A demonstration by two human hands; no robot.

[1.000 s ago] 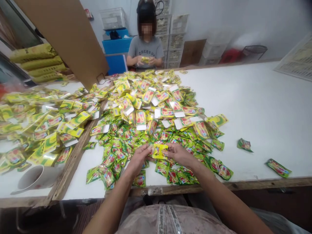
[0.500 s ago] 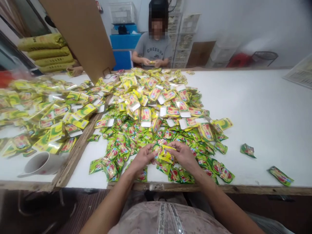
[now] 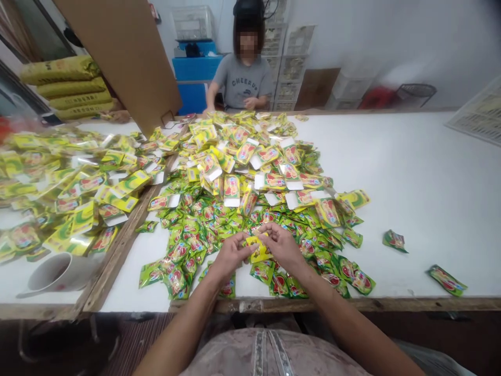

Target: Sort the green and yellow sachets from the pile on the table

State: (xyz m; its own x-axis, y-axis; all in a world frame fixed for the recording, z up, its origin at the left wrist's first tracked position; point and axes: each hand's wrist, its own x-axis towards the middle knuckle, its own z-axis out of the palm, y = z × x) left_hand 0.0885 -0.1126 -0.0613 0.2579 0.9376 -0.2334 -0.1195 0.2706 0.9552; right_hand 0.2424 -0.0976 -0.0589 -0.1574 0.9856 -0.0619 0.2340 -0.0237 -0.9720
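Observation:
Between my two hands is a small yellow box (image 3: 260,251), held over the near part of a heap of green sachets (image 3: 211,211). My left hand (image 3: 234,253) pinches the box at its left side. The fingers of my right hand (image 3: 281,244) close on its upper right edge. Whether a sachet sits inside the box cannot be made out. Beyond the sachets lies a pile of yellow printed boxes (image 3: 268,156), several with white flaps standing open. Loose sachets lie under and around both hands.
Left of a wooden strip (image 3: 129,235) are more yellow boxes (image 3: 84,185) and a white mug (image 3: 58,274). Two stray sachets (image 3: 446,279) lie at the right. A person (image 3: 245,78) sits across the table beside a tall cardboard sheet (image 3: 125,57). A white crate (image 3: 477,115) stands far right.
The yellow box has turned in my hands, showing a plainer yellow face, and the green sachet print beside it no longer shows. Across the table, the person's hands have moved apart.

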